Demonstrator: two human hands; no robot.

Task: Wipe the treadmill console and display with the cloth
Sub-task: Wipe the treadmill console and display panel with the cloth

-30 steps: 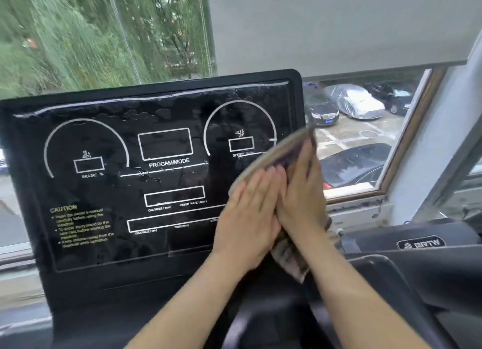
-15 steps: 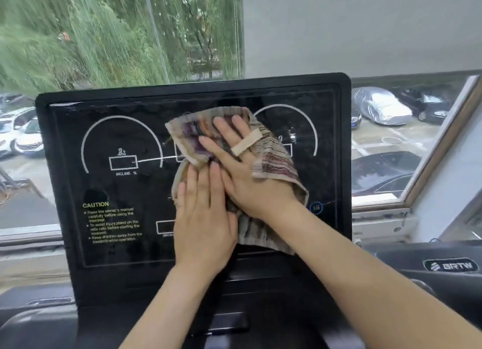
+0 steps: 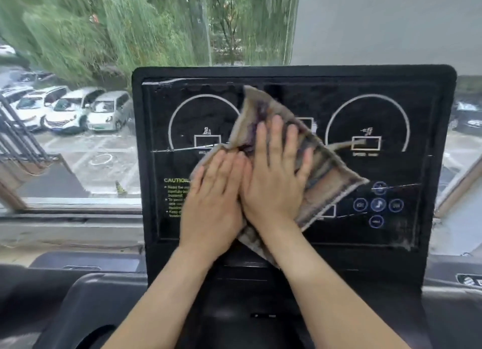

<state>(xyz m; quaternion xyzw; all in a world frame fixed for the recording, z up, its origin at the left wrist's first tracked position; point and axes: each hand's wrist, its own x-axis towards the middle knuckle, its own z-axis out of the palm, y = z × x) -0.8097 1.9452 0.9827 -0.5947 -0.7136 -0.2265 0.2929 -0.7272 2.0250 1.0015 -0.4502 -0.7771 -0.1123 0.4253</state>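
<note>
Both hands lie flat on the cloth, pressing it against the display of the treadmill console. The left hand has straight, closed-up fingers that point up and slightly right. The right hand has straight, slightly spread fingers that point up. The two hands touch along their inner edges. Neither hand curls round the cloth.

The cloth is a striped beige and purple rag, rumpled, set on the display like a diamond. One corner points up, beyond the right hand's fingertips, near the display's top edge. One corner points right, well out from the right hand. The lowest corner hangs below both wrists, over the display's bottom border. The left corner shows just past the left hand's fingers. Height and width look about equal, so no long axis can be told.

The console stands upright, facing the person, its long axis running left to right.

Round blue-ringed buttons sit right of the right hand, just below the cloth's right corner. Yellow caution text is partly covered by the left hand. Parked cars show through the window, far left of the left hand.
</note>
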